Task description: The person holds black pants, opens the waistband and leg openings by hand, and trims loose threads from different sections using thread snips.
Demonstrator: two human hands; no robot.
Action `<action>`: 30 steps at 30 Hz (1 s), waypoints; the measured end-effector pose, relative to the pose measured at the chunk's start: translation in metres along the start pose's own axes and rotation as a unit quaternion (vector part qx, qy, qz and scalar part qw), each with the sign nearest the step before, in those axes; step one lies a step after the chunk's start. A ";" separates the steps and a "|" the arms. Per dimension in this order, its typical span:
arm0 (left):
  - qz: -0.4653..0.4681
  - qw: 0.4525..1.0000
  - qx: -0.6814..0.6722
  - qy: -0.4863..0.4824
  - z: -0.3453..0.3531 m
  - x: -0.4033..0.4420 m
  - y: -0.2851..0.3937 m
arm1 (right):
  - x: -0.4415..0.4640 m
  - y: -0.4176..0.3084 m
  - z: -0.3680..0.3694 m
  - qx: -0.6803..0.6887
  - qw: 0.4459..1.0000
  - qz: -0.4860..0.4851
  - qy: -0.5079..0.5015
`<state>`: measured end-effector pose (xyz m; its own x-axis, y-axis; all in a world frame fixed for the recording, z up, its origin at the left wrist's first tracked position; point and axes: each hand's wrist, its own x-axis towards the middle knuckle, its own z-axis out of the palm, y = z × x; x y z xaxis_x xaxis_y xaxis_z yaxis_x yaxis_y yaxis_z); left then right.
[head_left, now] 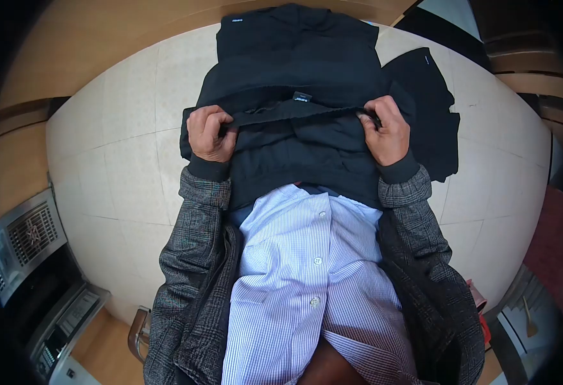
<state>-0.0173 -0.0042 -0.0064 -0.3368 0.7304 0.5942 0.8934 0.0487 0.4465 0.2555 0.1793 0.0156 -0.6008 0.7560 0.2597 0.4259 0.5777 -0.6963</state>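
A black garment (294, 154) with a gathered waistband is held up close to the striped shirt front. My left hand (211, 133) grips one end of the waistband, fingers curled round the cloth. At the other end, my right hand (386, 130) pinches the band between thumb and fingers. A small label (302, 97) shows at the middle of the band. Beyond the hands, more black cloth (294, 54) lies flat, with a small white mark near its upper left corner. Another black piece (432, 122) lies to the right, partly under the first.
The pale tiled surface (114, 173) spreads around the garments. A metal appliance with a vent grille (34, 234) stands at the left. Wooden panels (102, 38) border the far side. A metal chair arm (138, 330) is at the lower left, and a reddish area (557, 244) at the right.
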 end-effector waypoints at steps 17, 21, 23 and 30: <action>-0.006 1.000 0.001 0.007 0.002 0.000 0.000 | 0.002 0.007 0.005 -0.026 0.999 -0.023 0.012; -0.004 1.000 -0.003 0.004 0.001 0.002 0.003 | 0.000 0.002 0.000 -0.042 0.999 -0.007 0.005; -0.004 1.000 -0.001 0.002 0.001 0.002 0.003 | -0.002 0.001 -0.004 -0.049 0.999 0.008 -0.008; 0.003 1.000 -0.001 0.007 0.002 0.001 0.002 | -0.015 0.008 -0.024 -0.080 0.997 0.009 -0.010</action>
<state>-0.0157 -0.0017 -0.0064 -0.3363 0.7212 0.6056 0.8945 0.0435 0.4450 0.2841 0.1794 0.0219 -0.6049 0.7616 0.2323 0.5387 0.6063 -0.5849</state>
